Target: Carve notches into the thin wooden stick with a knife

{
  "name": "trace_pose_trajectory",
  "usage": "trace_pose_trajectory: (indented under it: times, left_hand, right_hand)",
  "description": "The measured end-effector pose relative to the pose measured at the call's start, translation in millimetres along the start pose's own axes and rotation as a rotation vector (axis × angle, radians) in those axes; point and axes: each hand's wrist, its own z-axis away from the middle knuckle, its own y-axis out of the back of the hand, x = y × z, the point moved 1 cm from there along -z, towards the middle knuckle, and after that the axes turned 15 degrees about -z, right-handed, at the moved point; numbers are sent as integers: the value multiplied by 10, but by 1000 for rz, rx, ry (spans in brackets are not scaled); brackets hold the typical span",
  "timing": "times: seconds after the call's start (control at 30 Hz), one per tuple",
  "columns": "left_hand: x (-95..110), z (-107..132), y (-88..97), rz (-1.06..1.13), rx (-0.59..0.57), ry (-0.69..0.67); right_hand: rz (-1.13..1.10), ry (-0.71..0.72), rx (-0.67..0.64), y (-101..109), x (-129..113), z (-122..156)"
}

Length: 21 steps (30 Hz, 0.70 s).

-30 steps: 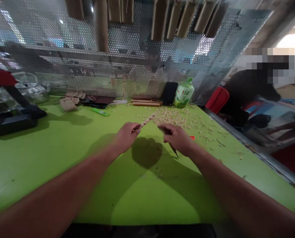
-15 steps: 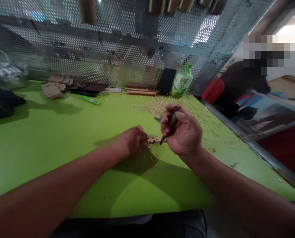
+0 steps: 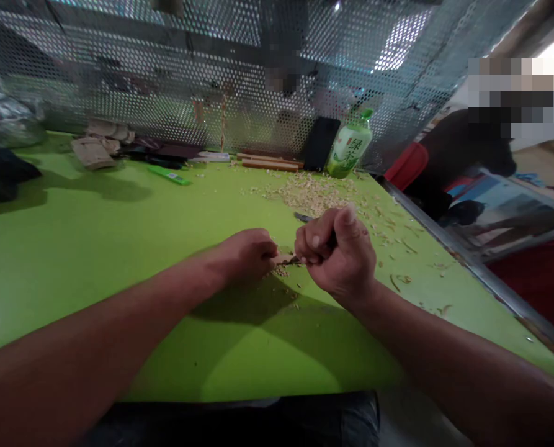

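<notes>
My left hand (image 3: 246,256) rests low over the green table and pinches the end of a thin wooden strip (image 3: 283,257). My right hand (image 3: 337,251) is a tight fist just to the right of it, shut on a dark-bladed carving knife (image 3: 295,261). Most of the knife is hidden by my fingers, and only its tip shows against the strip. Pale wood shavings (image 3: 314,192) lie in a heap beyond my right hand, with crumbs under the strip.
The green tabletop (image 3: 95,248) has a metal edge (image 3: 467,267) on the right. Along the perforated metal screen (image 3: 202,81) stand a green bottle (image 3: 351,146), a black phone (image 3: 321,144) and wooden sticks (image 3: 270,164). A green lighter (image 3: 169,176) lies left. A person in dark clothing (image 3: 467,149) is at right.
Both hands have dropped from mid-air to low over the table, bringing the strip down with them. My right hand has closed into a fist over the knife, hiding more of it.
</notes>
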Motion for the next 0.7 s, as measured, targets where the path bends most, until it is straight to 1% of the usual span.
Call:
trace_pose_trajectory:
  times: [0.17,0.33,0.43,0.6,0.7]
  left_hand:
    - [-10,-10,-28,10,-9,29]
    - [-13,-17,-41,45,-6,9]
    - [-24,-13,-51,80,2,-12]
    - [-50,-11,-71,133,3,-24]
    - [-39,-24,-60,113,-11,-23]
  right_hand:
    - [62,29,36,18,70,-29]
    - [82,66,43,27,90,-14]
    - [86,104,9,30,98,18]
    - [107,190,-87,23,124,40]
    - [135,183,-65,21,131,34]
